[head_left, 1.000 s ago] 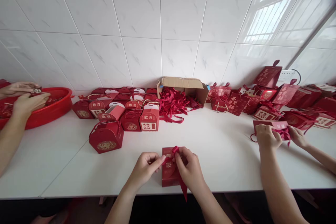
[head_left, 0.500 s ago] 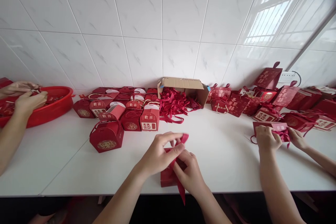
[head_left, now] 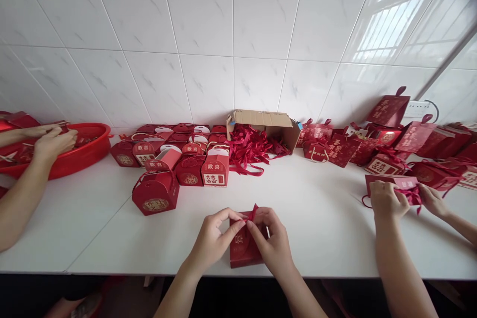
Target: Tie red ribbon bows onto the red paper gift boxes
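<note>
Near the table's front edge lies a red gift box (head_left: 244,251) with pale lettering on its side. Over its top runs a red ribbon (head_left: 254,211), bunched at the middle. My left hand (head_left: 216,236) pinches the ribbon between thumb and fingertips from the left. From the right, my right hand (head_left: 271,238) grips the same ribbon, its thumb almost meeting the left one. Both hands rest close over the box and cover part of its top. The knot itself, if there is one, is hidden by the fingertips.
A cardboard box (head_left: 261,118) spills red ribbons (head_left: 249,146) at the back. Several red gift boxes (head_left: 156,194) stand left of it, more on the right. A co-worker's hands work over a red basin (head_left: 100,146); another person's hands (head_left: 389,201) hold a beribboned box at right.
My hands have come lower and level on the box, drawing the ribbon in; its long tail no longer hangs past the table edge. The left co-worker's hands have shifted right.
</note>
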Demonstrator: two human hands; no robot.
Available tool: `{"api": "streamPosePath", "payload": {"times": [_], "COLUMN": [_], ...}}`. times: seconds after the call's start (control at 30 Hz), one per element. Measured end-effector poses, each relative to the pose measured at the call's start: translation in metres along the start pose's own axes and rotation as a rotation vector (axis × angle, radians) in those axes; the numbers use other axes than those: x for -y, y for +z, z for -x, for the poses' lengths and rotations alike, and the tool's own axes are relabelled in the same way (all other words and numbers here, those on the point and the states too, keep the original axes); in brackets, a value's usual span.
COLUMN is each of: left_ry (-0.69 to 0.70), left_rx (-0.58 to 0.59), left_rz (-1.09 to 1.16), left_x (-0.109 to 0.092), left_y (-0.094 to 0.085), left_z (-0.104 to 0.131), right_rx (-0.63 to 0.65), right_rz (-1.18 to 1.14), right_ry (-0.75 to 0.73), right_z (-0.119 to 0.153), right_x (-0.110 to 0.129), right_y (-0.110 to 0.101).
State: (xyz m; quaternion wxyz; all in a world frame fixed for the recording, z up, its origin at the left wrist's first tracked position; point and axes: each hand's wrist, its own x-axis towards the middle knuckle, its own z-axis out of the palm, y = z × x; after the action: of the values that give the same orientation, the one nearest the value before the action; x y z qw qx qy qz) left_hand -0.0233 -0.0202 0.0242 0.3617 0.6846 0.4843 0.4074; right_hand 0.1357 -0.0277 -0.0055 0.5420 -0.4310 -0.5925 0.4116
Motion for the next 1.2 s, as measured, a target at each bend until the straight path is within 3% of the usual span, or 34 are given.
{"api": "streamPosePath", "payload": {"times": [0.23,0.47,0.9,1.1,1.2], "left_ry": [0.081,0.117,0.041,0.034,0.095], "left_rx": [-0.011,-0.150,-0.192,-0.158,-0.298], "left_rz": [-0.056,-0.040,0.062,0.096,-0.024], "left_x": [0.007,0.020,0.013,0.017,0.018], "left_y": [0.011,0.022,0.026,0.030,0.028], "left_z": [0.005,0.005,0.006,0.000,-0.001], "right_rx": [-0.023,-0.035,0.007,0.161,0.135], "right_rz": [0.056,0.191,0.101,0.036,0.004], "right_ry": [-0.088,-0.143,0.094,0.112,0.147], "right_z": [0.002,0.005,0.004,-0.001,-0.002], "right_x": [0.001,-0.007,-0.001,-0.004,-0.005], "right_y": [0.000,-0.003,-0.008,-0.011,-0.009]}}
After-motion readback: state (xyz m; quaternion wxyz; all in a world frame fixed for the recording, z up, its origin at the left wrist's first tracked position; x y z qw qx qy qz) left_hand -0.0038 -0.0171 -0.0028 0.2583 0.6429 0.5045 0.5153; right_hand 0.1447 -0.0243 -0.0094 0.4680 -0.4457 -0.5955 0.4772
